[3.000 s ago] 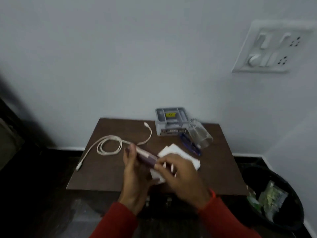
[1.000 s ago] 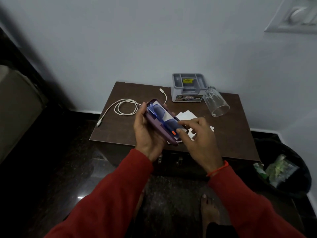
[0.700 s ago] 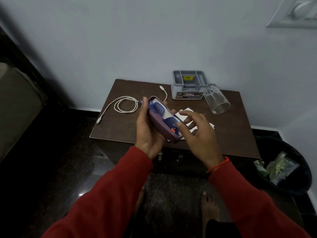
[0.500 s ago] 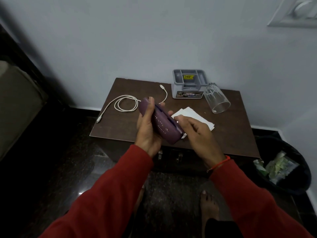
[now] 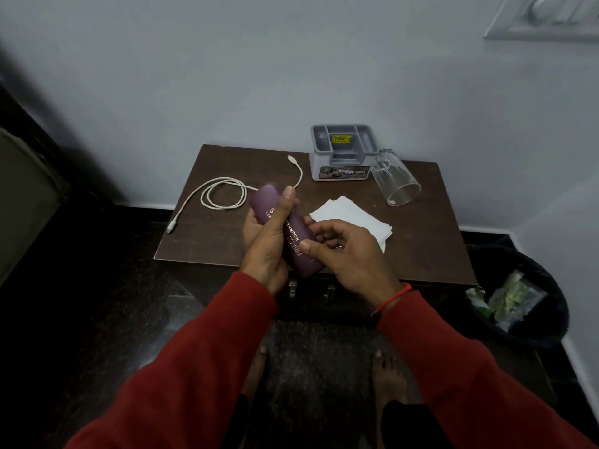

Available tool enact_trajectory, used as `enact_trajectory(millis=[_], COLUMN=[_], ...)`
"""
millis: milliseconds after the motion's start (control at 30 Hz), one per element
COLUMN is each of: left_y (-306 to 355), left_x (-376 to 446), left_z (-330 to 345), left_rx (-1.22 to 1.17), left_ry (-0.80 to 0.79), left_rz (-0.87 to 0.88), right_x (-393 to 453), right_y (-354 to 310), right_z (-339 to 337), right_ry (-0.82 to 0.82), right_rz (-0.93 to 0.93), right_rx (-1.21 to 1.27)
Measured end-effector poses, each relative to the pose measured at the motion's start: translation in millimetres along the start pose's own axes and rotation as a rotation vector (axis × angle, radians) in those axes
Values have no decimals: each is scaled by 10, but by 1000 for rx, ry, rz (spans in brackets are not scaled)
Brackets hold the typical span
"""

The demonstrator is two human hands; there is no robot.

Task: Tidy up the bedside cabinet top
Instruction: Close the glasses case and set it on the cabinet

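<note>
We are gripping the purple glasses case [image 5: 285, 228] in our left hand [image 5: 265, 244], right hand [image 5: 346, 251] pinching its near end. Setting it down carelessly risks knocking the tipped glass [image 5: 395, 179] beyond our right hand.

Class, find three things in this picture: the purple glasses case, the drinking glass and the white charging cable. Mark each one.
purple glasses case [image 5: 299, 241]: head view, on its lettered lid.
drinking glass [image 5: 396, 178]: head view, on its side wall; it lies tipped over.
white charging cable [image 5: 222, 196]: head view, on its coiled loop.
</note>
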State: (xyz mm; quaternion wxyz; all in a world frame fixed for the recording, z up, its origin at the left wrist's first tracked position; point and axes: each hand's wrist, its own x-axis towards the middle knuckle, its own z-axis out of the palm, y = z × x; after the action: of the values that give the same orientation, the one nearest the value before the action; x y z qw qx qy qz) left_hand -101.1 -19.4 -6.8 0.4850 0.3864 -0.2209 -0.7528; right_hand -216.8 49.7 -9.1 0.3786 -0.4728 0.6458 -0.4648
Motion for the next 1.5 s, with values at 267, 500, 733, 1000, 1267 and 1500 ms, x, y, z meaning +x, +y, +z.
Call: enact_trajectory(millis=[267, 500, 733, 1000, 1267, 1500], left_y=[-66, -134, -253, -251, -173, -137], left_x=[21, 5, -20, 116, 323, 472], left_z=[-32, -1, 26, 45, 74, 118], left_rx=[-111, 222, 289, 271, 326, 313], left_ry=[71, 23, 33, 89, 69, 90], left_rz=[-103, -155, -247, -279, -304, -269], right_x=[23, 296, 721, 1310, 1509, 1588], right_y=[12, 43, 242, 531, 732, 736], right_z=[-59, -406, -527, -472, -397, -354], right_ry=[-63, 319, 505, 627, 655, 681], right_rz=[122, 189, 213, 272, 360, 347], right_rx=[122, 575, 670, 596, 451, 405])
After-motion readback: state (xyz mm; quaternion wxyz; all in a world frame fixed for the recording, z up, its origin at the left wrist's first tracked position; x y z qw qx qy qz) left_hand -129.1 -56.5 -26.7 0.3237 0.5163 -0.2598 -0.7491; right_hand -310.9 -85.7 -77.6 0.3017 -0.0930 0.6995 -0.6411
